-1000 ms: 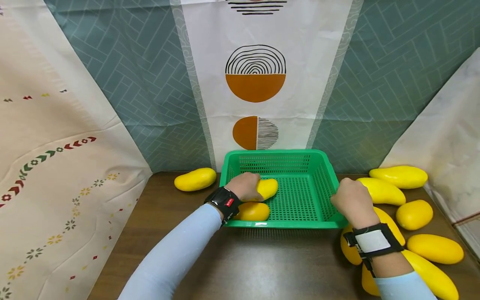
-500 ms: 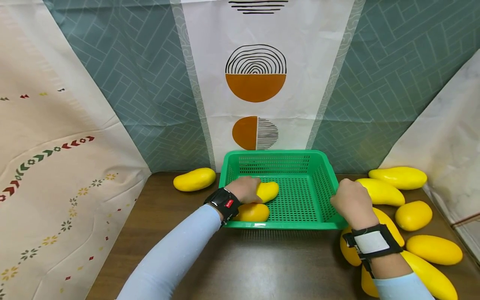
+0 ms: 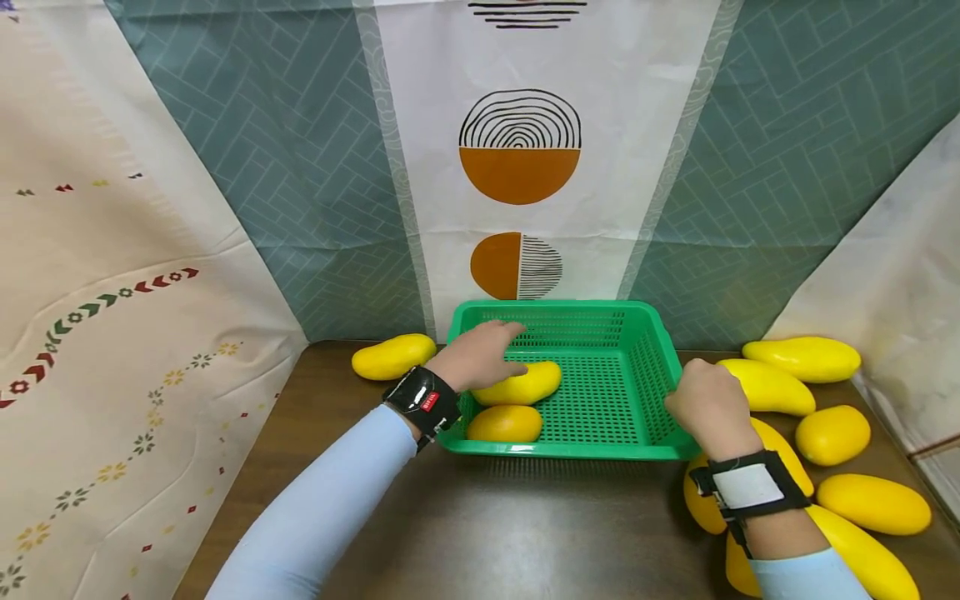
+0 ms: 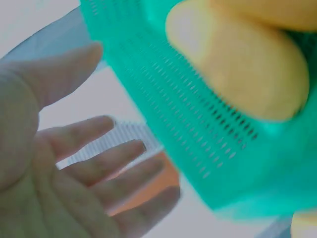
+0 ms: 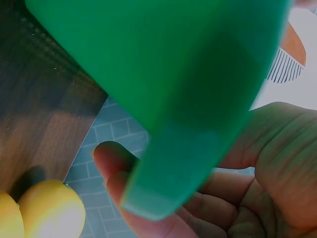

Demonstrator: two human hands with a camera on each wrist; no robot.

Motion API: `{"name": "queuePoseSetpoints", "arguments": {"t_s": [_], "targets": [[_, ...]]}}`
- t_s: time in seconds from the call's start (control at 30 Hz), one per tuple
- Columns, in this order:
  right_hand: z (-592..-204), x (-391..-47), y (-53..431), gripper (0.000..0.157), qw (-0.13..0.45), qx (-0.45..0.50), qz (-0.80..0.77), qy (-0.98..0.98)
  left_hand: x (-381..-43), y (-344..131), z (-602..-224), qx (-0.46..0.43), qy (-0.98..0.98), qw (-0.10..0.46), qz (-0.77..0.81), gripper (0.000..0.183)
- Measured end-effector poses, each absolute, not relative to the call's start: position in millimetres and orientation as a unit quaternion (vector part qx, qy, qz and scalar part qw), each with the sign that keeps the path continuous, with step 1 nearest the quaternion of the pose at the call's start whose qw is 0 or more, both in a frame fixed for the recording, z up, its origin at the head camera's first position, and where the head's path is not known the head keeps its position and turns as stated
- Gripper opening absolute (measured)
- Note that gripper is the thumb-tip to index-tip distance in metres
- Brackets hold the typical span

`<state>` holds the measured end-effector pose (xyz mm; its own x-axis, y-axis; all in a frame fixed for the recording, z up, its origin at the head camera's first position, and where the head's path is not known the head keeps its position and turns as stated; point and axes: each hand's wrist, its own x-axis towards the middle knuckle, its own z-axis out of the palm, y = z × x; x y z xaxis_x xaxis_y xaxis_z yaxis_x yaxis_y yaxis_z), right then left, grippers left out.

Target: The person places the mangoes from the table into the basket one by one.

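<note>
A green plastic basket (image 3: 577,451) with slotted walls stands at the back of the table. Inside, at its left end, lie two yellow mangoes, the farther one (image 3: 531,383) long, the nearer one (image 3: 506,424) rounder. My left hand (image 3: 480,357) hovers over the basket's left side, above the farther mango. In the left wrist view its fingers (image 4: 130,157) are spread apart, holding nothing. With my right hand (image 3: 708,408) I grip the basket's right rim; the right wrist view has the thumb and fingers on either side of the green rim (image 5: 193,144).
One mango (image 3: 393,357) lies on the table left of the basket. Several more mangoes (image 3: 873,504) lie on the right, some partly under my right wrist. A patterned cloth (image 3: 337,208) hangs close behind the basket.
My left hand has let go of the long mango in the basket and risen up and slightly left, its fingers opening. The right hand stays on the rim.
</note>
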<state>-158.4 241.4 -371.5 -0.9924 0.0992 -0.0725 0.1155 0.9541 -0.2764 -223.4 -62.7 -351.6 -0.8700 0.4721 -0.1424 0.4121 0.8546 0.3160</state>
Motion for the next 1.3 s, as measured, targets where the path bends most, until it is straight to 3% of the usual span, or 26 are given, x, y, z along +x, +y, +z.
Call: {"name": "queuePoseSetpoints", "arguments": {"t_s": [0.27, 0.4, 0.77, 1.3], "targets": [[-376, -158, 244, 0.024, 0.034, 0.055, -0.138, 0.988, -229, -117, -331, 0.198, 0.951, -0.095, 0.220, 0.071], [-377, -157, 245, 0.024, 0.035, 0.055, -0.137, 0.988, -233, -150, -340, 0.156, 0.947, -0.142, 0.242, 0.075], [-376, -158, 244, 0.023, 0.039, 0.054, -0.136, 0.989, -237, -201, -387, 0.079, 0.966, -0.112, 0.218, 0.084], [-374, -160, 242, 0.023, 0.034, 0.059, -0.135, 0.988, -247, -223, -423, 0.056, 0.986, -0.008, 0.158, 0.098]]}}
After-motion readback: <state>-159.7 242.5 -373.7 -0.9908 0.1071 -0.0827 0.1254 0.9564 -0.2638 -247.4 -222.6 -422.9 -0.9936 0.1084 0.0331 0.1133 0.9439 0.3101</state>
